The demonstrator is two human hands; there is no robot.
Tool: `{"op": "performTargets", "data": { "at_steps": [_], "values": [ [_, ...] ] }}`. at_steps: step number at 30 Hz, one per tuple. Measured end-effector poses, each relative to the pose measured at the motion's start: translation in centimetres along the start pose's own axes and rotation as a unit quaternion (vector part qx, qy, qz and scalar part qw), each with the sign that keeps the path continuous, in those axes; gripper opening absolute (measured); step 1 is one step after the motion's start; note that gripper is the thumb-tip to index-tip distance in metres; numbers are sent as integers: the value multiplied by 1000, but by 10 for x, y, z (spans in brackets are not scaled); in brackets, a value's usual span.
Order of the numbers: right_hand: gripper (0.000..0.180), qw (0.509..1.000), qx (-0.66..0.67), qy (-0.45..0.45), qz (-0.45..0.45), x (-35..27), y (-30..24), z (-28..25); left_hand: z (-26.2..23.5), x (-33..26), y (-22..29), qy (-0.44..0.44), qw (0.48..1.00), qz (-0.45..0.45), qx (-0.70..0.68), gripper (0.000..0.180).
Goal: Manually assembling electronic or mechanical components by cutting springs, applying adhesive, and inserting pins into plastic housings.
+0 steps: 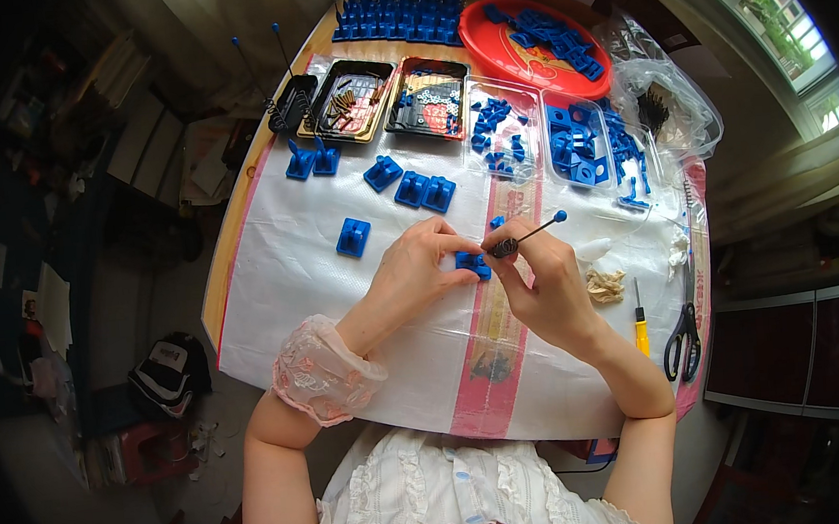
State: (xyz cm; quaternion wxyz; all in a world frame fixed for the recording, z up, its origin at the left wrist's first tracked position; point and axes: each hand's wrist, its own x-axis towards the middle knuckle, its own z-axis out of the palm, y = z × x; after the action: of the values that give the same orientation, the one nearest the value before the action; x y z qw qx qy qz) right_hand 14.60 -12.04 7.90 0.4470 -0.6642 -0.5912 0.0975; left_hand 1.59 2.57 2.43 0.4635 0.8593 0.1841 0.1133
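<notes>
My left hand [409, 275] pinches a small blue plastic part [475, 264] against the covered table, near its middle. Between the fingers of my right hand [547, 280] is a thin dark rod with a blue ball tip [560, 216]. A dark, coil-like piece [503, 247] sits at the rod's lower end, right beside the blue part; whether the two touch I cannot tell. Another bit of blue plastic [497, 222] lies just beyond my right fingertips. Several blue assembled pieces, among them a single one [353, 238], rest to the left and farther back.
Black trays with brass-coloured pieces [353, 102] and small metal parts [437, 101] stand behind. Clear tubs [536, 166] hold blue parts, next to a red basin [479, 45]. At right lie a yellow-handled screwdriver [641, 335], black scissors [683, 342] and a crumpled tan wad [606, 286].
</notes>
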Motion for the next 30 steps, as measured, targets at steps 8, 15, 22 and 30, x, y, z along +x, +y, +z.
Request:
{"op": "performTargets", "data": {
  "at_steps": [8,15,22,30],
  "values": [
    [17,1000,3,10,13,1,0,2,-1,0,1,1,1000,1,8,30],
    [15,999,-26,32,15,-1,-6,6,-1,0,0,1,1000,-3,11,31],
    [14,999,-21,48,16,-2,-2,8,0,-2,-2,10,1000,16,3,32],
    [14,1000,12,-14,-3,5,5,-1,-1,-2,-3,7,1000,6,7,32]
  ]
}}
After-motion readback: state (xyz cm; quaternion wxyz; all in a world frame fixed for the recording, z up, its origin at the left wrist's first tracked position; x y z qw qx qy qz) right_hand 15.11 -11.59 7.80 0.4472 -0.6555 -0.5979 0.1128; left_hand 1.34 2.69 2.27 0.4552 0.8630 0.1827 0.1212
